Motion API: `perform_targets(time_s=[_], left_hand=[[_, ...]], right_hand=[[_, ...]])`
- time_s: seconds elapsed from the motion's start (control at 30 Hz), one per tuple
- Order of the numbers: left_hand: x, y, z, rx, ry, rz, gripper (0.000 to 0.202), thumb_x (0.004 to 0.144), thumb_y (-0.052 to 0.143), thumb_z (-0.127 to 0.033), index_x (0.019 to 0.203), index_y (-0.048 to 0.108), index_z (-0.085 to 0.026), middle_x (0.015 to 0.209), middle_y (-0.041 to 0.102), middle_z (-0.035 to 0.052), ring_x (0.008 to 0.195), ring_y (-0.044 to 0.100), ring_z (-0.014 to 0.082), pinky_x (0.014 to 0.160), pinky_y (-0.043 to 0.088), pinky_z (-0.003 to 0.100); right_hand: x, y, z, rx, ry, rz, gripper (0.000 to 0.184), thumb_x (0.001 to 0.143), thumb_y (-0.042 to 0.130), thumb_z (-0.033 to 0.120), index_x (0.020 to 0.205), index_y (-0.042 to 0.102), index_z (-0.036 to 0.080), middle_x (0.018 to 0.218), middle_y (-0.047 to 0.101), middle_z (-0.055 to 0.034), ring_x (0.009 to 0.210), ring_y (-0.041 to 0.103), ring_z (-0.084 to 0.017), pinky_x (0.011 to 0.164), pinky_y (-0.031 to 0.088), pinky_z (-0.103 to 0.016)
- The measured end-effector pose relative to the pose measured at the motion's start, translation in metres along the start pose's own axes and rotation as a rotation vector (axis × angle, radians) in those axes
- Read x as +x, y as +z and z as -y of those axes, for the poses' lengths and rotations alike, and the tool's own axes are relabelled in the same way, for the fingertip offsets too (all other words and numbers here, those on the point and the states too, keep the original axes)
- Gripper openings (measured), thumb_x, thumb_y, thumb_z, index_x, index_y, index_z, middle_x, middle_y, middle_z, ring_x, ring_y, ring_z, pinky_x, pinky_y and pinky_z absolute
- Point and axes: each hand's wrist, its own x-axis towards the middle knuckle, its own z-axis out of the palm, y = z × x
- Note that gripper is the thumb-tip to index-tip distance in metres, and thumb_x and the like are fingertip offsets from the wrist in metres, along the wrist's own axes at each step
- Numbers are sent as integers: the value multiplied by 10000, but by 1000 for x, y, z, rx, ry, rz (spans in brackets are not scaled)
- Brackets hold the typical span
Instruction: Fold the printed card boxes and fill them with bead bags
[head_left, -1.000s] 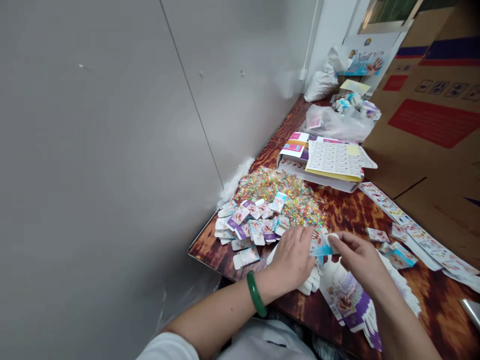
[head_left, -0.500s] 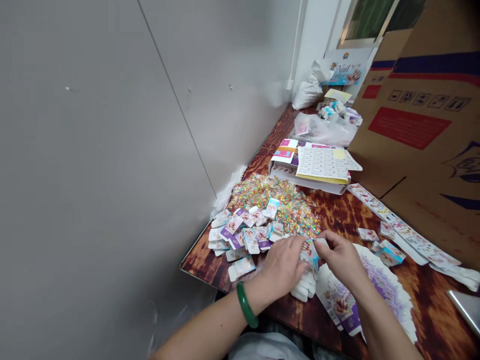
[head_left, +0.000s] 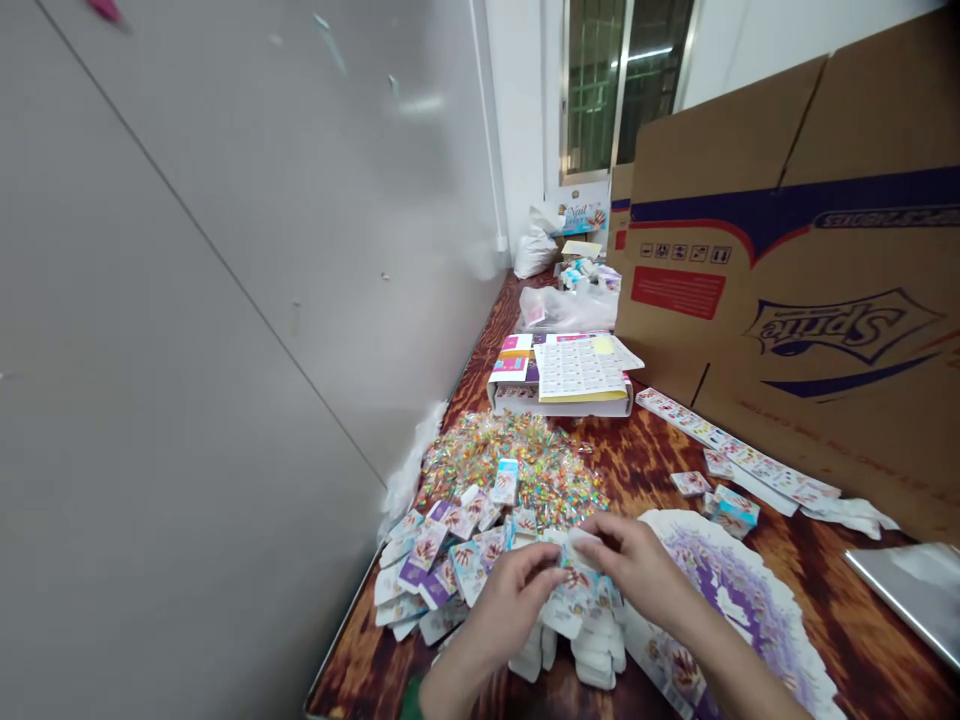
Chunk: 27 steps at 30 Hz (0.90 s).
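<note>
My left hand point(head_left: 504, 602) and my right hand point(head_left: 631, 562) meet over the near edge of the brown wooden table point(head_left: 645, 462), both pinching one small printed carton point(head_left: 579, 578) between the fingertips. Under the hands lies a stack of flat white carton blanks point(head_left: 592, 655). Left of my left hand spreads a heap of small folded cartons point(head_left: 442, 560), purple, blue and white. Just behind it lies a pile of tiny multicoloured packets point(head_left: 517, 462). To the right of my right hand a fan of purple-printed flat blanks point(head_left: 750, 590) curves across the table.
A large cardboard sheet printed Sprite point(head_left: 825, 290) leans along the right. A flat box with a printed sheet on top point(head_left: 570, 375), plastic bags point(head_left: 566, 308) and a strip of printed cards point(head_left: 735, 450) lie farther back. A grey wall point(head_left: 225, 300) borders the left.
The view has tilted up and to the right, showing more of the cardboard sheet and a window. My hands have stayed together on the small carton, now closer over the stack.
</note>
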Motion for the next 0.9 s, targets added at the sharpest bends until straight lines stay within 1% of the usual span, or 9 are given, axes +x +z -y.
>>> perform_targets(time_s=[0.03, 0.13, 0.27, 0.37, 0.47, 0.6, 0.77, 0.83, 0.9], left_hand=[[2, 2, 2, -69, -13, -26, 222, 763, 575, -332, 881, 638, -155, 834, 642, 37, 802, 580, 179, 746, 460, 292], [7, 6, 3, -288, -81, -86, 270, 735, 609, -366, 884, 581, -142, 810, 622, 40, 739, 588, 167, 704, 479, 298], [6, 11, -5, -355, -80, -205, 377, 686, 669, -373, 962, 494, -184, 729, 555, -15, 650, 574, 134, 601, 485, 256], [3, 13, -12, -322, -22, -257, 481, 689, 674, -345, 1093, 430, -248, 769, 496, -43, 598, 542, 92, 542, 466, 208], [2, 11, -17, -251, -28, -228, 440, 694, 667, -348, 1076, 486, -228, 839, 467, -23, 621, 528, 77, 549, 459, 193], [1, 2, -19, -219, -97, -131, 383, 693, 657, -411, 987, 523, -204, 887, 497, 3, 685, 549, 111, 553, 468, 211], [2, -6, -18, -241, -143, -18, 341, 687, 659, -418, 902, 517, -195, 849, 541, -1, 622, 542, 105, 494, 436, 197], [1, -5, -16, -178, -138, -7, 360, 720, 622, -428, 976, 503, -206, 901, 558, 12, 620, 549, 108, 506, 438, 208], [1, 0, -12, -41, -86, -24, 440, 750, 586, -422, 1121, 449, -227, 1049, 559, 52, 747, 588, 149, 609, 475, 253]], right_hand=[[1, 2, -2, 107, 20, -23, 148, 761, 578, 328, 772, 598, 182, 634, 571, 8, 615, 521, -145, 563, 382, -241], [3, 12, -7, 427, 48, -72, 302, 713, 648, 338, 954, 531, 197, 709, 617, 1, 662, 572, -152, 599, 425, -253], [3, 25, -11, 596, 50, -252, 351, 653, 712, 381, 888, 514, 210, 687, 620, -1, 606, 576, -149, 520, 420, -240], [3, 28, -11, 612, 27, -296, 350, 626, 724, 432, 848, 595, 194, 783, 656, -52, 726, 611, -192, 595, 467, -281], [2, 26, -10, 621, 45, -246, 347, 622, 728, 433, 858, 655, 189, 789, 663, -52, 712, 602, -183, 594, 465, -281], [1, 25, -10, 633, 74, -133, 322, 621, 728, 421, 832, 693, 179, 598, 589, 14, 529, 510, -106, 501, 407, -234], [1, 24, -16, 605, 107, -62, 281, 591, 741, 402, 726, 687, 161, 538, 569, 33, 448, 433, -67, 447, 335, -208], [3, 23, -18, 571, 101, -50, 255, 586, 740, 385, 625, 652, 149, 489, 533, 42, 426, 394, -56, 430, 298, -200], [5, 24, -19, 543, 106, -61, 245, 594, 730, 362, 568, 613, 148, 456, 495, 52, 414, 370, -52, 422, 285, -197]])
